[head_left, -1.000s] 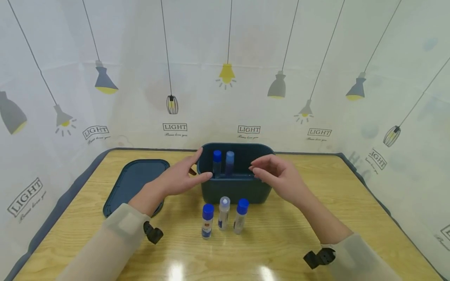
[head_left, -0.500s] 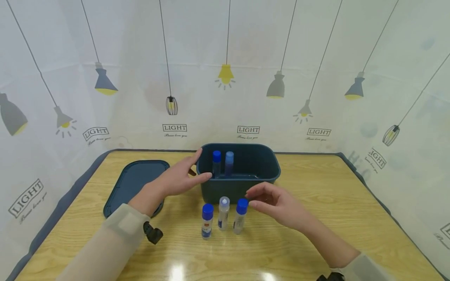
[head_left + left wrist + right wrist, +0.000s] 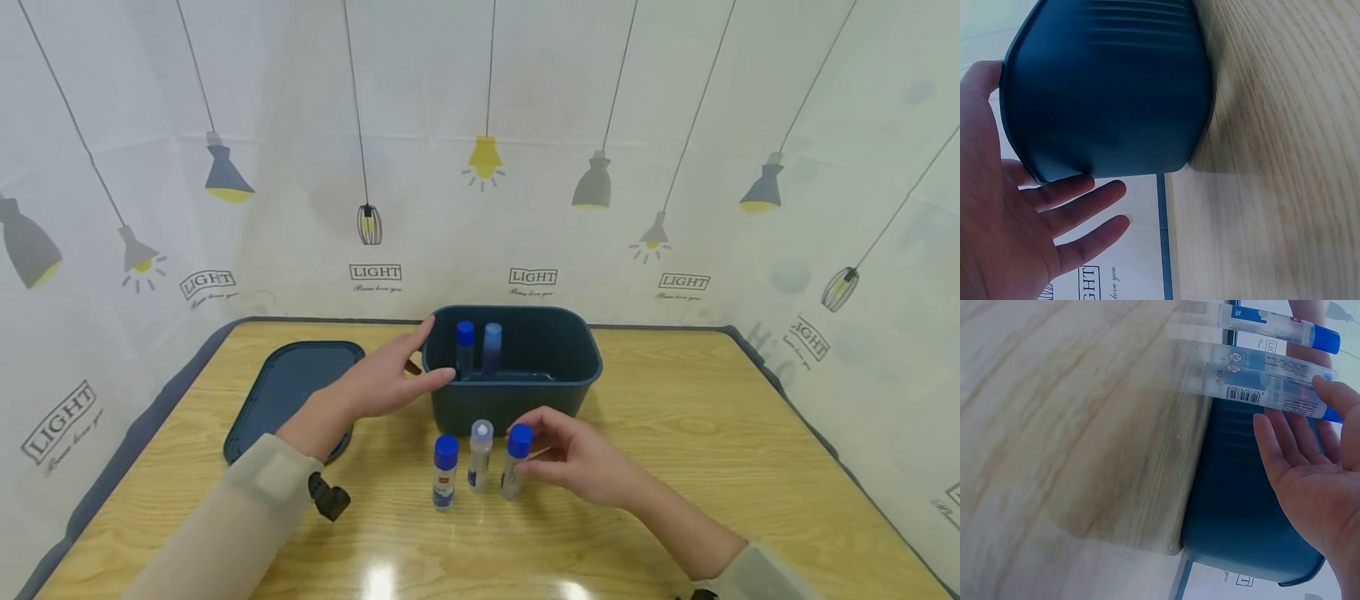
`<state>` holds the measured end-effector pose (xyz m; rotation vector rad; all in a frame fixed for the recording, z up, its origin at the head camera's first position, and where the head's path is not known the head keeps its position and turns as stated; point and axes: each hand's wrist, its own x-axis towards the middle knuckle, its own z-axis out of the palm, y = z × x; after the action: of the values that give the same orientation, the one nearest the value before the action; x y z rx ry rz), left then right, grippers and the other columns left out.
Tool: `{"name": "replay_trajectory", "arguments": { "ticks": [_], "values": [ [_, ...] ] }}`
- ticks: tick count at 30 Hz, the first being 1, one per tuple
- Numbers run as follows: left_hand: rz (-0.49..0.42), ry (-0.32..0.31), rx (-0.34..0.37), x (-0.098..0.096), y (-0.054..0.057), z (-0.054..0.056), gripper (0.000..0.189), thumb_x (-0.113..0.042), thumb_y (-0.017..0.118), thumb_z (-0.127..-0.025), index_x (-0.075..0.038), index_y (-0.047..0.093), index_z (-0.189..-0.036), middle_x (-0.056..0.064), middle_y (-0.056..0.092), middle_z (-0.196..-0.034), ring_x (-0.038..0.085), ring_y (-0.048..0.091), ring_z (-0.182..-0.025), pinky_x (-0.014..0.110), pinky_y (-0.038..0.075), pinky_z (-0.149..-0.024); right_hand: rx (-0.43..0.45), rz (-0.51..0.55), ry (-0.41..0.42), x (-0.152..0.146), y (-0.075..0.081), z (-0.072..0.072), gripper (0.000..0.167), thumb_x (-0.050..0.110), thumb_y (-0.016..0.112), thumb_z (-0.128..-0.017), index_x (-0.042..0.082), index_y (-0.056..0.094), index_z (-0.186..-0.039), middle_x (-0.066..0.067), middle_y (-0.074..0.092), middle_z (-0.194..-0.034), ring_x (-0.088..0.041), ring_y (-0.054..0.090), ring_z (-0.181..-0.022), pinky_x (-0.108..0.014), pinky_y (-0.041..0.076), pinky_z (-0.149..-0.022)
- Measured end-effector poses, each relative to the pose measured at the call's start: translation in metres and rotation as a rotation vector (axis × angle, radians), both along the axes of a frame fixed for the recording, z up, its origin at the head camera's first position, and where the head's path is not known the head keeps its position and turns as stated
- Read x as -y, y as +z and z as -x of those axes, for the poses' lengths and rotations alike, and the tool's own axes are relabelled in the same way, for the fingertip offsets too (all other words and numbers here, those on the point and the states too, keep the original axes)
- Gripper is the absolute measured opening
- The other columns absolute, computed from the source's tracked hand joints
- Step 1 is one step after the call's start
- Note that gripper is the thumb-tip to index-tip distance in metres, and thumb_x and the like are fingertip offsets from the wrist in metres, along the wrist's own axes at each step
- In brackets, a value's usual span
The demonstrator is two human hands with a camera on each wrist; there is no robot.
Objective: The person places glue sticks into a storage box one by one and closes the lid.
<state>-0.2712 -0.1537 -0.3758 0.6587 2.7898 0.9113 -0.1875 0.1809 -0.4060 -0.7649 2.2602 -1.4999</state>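
Observation:
My right hand [image 3: 588,462] has its thumb and fingers around the upper part of a blue-capped glue stick [image 3: 519,443], which stands upright on the table. In the right wrist view, the thumb lies over that glue stick [image 3: 1254,389] near its cap, fingers on the other side. Left of it stand a glue stick with a clear top [image 3: 481,458] and another with a blue cap [image 3: 445,475]. My left hand [image 3: 382,382] touches the left end of a dark blue bin [image 3: 487,407], thumb on the rim; its other fingers extend fairly straight in the left wrist view.
Inside the bin, toward its left, stand a blue-capped stick [image 3: 465,337] and one with a lighter blue cap [image 3: 492,340]. A flat dark blue lid [image 3: 296,387] lies on the wooden table [image 3: 675,400], partly behind the left forearm. A lamp-printed cloth [image 3: 420,108] surrounds the table.
My right hand has come from over the bin's right side down and toward me to the right-hand glue stick, closing its fingers around it. The left hand stays at the bin.

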Motion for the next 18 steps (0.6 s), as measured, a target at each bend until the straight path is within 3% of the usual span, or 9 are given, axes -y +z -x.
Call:
{"name": "replay_trajectory", "arguments": {
  "ticks": [10,18],
  "values": [
    [-0.003,-0.006,-0.002,0.000,0.000,0.000,0.107,-0.076,0.058,-0.102,-0.024,0.005,-0.179,0.009,0.020,-0.185,0.038,0.037,-0.164,0.063,0.033,-0.132,-0.022,-0.031,-0.032,-0.003,0.001,0.000,0.032,0.019,0.078,-0.104,0.009,0.064,-0.132,-0.013,0.072,-0.127,-0.033,0.071,-0.118,-0.025,0.061,-0.097],
    [0.000,-0.006,0.001,0.000,0.000,0.001,0.108,-0.077,0.058,-0.102,-0.024,0.005,-0.179,0.009,0.021,-0.185,0.038,0.037,-0.165,0.063,0.032,-0.132,-0.135,-0.013,-0.082,-0.019,0.021,-0.002,0.032,0.015,0.080,-0.102,0.011,0.066,-0.131,-0.012,0.074,-0.118,-0.024,0.074,-0.103,-0.028,0.064,-0.088]
  ]
}}
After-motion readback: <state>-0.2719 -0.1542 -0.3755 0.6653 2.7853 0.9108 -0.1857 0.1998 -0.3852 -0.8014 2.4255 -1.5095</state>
